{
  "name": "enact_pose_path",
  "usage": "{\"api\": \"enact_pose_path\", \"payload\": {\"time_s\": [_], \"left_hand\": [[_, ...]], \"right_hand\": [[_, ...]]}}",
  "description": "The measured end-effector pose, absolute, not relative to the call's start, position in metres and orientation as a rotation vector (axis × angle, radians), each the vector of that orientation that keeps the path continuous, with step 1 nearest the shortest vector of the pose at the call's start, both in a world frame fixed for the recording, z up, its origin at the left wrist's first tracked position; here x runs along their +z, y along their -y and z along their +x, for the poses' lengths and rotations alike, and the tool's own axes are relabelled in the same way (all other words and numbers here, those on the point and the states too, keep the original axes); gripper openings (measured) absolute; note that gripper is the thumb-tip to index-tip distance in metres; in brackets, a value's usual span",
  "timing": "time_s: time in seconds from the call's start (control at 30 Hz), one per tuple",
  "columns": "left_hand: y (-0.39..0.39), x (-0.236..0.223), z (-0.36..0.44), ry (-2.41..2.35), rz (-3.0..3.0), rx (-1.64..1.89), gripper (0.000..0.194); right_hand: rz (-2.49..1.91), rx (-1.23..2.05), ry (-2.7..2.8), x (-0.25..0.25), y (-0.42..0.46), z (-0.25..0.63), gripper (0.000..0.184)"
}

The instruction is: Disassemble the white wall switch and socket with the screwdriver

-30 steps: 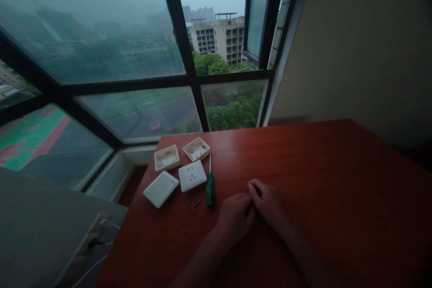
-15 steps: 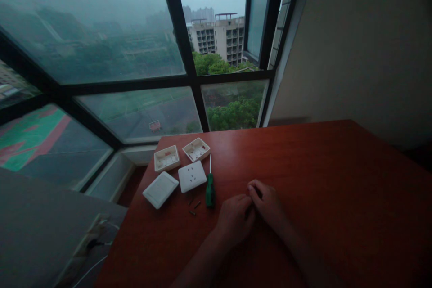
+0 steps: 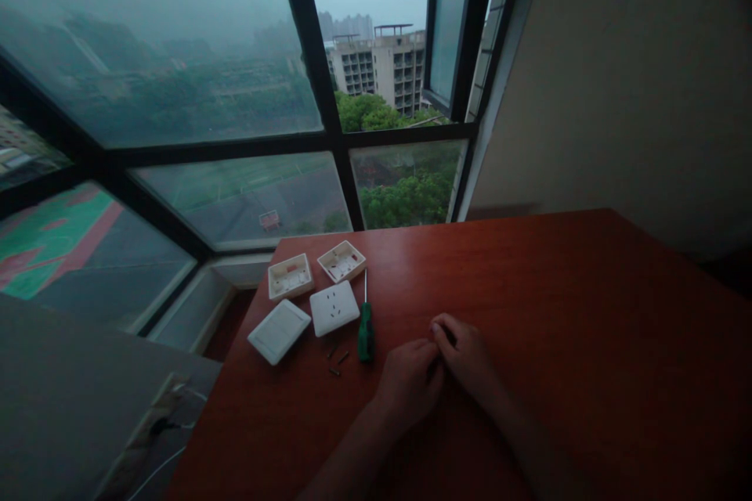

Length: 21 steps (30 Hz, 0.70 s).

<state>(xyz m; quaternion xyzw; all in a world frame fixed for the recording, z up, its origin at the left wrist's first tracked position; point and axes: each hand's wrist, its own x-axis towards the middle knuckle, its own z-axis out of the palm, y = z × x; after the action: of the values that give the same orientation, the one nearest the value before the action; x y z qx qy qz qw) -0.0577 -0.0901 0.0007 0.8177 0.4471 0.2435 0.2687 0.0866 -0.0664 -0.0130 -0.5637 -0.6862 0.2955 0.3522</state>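
My left hand (image 3: 410,380) rests on the table with its fingers curled in. Against it lies my right hand (image 3: 467,348), loosely closed, thumb against the bent forefinger. No object shows in either hand. Left of my left hand is a screwdriver (image 3: 365,333) with a green and black handle, its shaft pointing away from me. Beside that lie three small screws (image 3: 343,358). A white socket panel (image 3: 334,308) and a white switch panel (image 3: 279,331) lie face up. Behind them sit two open white mounting boxes, a left box (image 3: 291,277) and a right box (image 3: 341,261).
The reddish-brown wooden table (image 3: 546,290) ends at a left edge near the panels. Dark-framed windows (image 3: 334,94) stand behind it, one pane swung out. A pale wall (image 3: 616,94) rises at the right. A plug with a white cable (image 3: 161,424) is low at the left.
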Motion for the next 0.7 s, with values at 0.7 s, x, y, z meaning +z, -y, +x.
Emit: {"api": "enact_pose_path", "payload": {"time_s": [0.7], "left_hand": [[0.0905, 0.0027, -0.0572, -1.216, 2.207, 0.622, 0.014]], "right_hand": [[-1.474, 0.774, 1.781, -0.0127, 0.0668, 0.0868, 0.022]]}}
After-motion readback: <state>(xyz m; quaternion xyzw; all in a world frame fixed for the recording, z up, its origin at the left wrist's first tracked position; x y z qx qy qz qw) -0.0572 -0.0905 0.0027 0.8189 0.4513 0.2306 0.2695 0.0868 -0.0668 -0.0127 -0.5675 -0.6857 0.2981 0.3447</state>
